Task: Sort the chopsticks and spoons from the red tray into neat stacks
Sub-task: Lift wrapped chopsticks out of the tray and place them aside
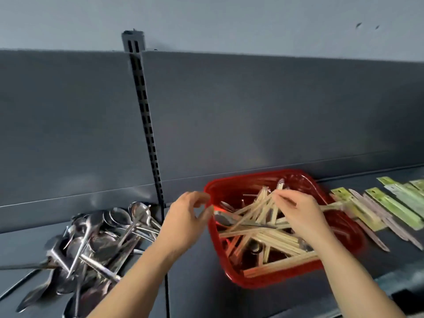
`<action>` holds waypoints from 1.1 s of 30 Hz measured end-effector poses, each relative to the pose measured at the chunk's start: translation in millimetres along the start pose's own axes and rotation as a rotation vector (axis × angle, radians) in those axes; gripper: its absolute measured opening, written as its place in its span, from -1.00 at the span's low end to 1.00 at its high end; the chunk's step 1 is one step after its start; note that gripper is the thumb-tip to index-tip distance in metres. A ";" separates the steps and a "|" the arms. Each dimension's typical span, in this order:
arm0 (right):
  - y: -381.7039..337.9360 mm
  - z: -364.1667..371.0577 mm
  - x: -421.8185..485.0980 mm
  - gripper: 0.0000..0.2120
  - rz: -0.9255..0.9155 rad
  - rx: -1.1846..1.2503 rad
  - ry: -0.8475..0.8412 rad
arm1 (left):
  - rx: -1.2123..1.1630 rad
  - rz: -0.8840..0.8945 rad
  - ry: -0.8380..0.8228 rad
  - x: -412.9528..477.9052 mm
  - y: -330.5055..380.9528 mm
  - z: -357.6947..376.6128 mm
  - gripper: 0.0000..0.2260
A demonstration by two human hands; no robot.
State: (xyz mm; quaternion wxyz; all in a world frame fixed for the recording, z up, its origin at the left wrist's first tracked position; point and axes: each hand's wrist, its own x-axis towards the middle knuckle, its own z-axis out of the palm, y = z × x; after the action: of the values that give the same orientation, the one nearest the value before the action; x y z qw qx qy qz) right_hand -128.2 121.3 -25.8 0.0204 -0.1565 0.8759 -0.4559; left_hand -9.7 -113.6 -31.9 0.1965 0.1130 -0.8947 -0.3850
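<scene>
A grey metal shelf (pixel 195 278) with a slotted post (pixel 146 115) at its back carries a loose heap of steel spoons (pixel 96 239) on the left and a row of paper-sleeved chopsticks (pixel 390 207) on the right. The red tray (pixel 259 282) sits between them. Both forearms reach in from below. The left hand (pixel 188 216) curls thumb and forefinger at the tray's left rim, but blur hides whether it grips anything. The right hand (pixel 300 212), palm down over the tray, pinches a few bare wooden chopsticks (pixel 263 237) from the tangle there. One spoon (pixel 226 220) lies among them, just beside the left thumb.
</scene>
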 end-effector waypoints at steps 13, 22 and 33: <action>94.9 -63.9 45.3 -0.79 -0.004 -0.196 -0.240 | 0.276 -0.036 -0.401 51.6 36.5 135.6 -0.84; 95.3 -67.1 67.4 -0.71 -0.057 -0.643 -0.366 | 0.402 -0.204 -0.284 63.9 35.1 150.0 -0.75; 81.2 -121.6 86.6 -0.94 -0.110 -0.792 -0.187 | 0.179 -0.213 -0.082 75.9 42.7 140.5 -0.77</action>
State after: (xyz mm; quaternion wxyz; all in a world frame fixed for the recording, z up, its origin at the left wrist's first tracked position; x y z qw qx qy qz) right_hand -252.9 235.8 -11.0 0.0137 -0.2396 0.9684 -0.0676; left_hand -141.6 -20.9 -68.5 0.1067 0.2085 -0.9156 -0.3268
